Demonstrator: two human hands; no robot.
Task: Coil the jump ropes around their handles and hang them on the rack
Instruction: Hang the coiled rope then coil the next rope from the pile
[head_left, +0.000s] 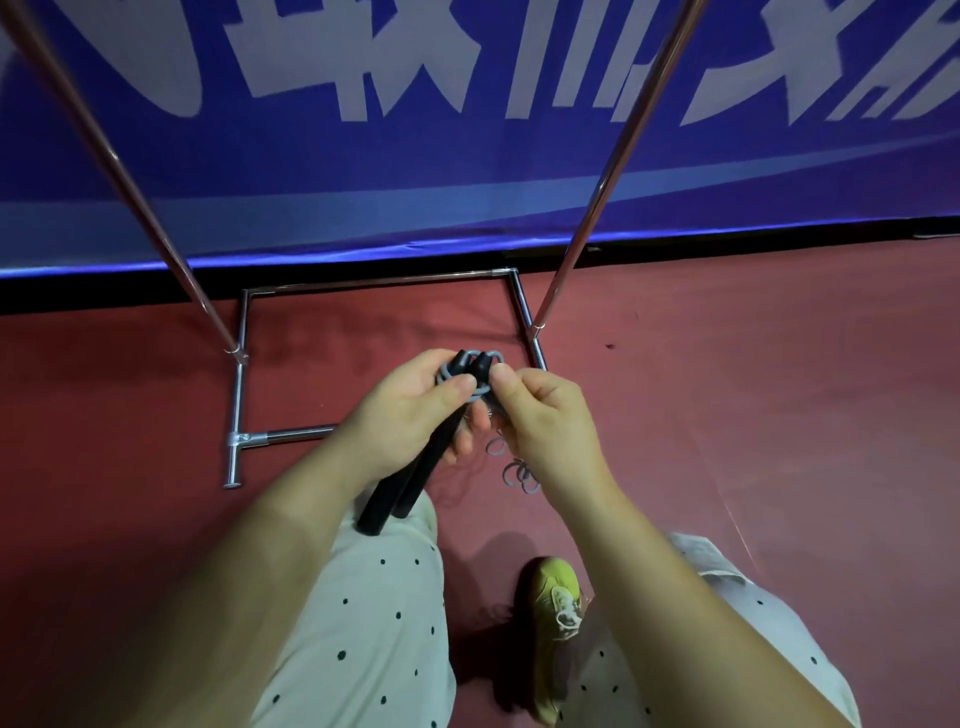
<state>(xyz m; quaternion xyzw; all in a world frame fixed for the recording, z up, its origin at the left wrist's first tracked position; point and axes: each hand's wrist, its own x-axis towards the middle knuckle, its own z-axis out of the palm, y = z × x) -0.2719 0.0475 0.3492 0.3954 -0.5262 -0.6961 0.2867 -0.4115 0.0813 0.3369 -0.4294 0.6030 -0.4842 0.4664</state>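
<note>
My left hand grips two black jump-rope handles side by side, their lower ends pointing down toward my knee. Grey rope is wound in a few turns around the handles' tops. My right hand pinches the rope beside those turns. Loose grey rope loops hang below my right hand, near the floor. The metal rack stands just beyond my hands; its base frame rests on the red floor and two slanted poles rise out of view.
A blue banner with white lettering runs along the wall behind the rack. My knees in dotted light trousers and a yellow shoe are below. Red floor spreads to the right.
</note>
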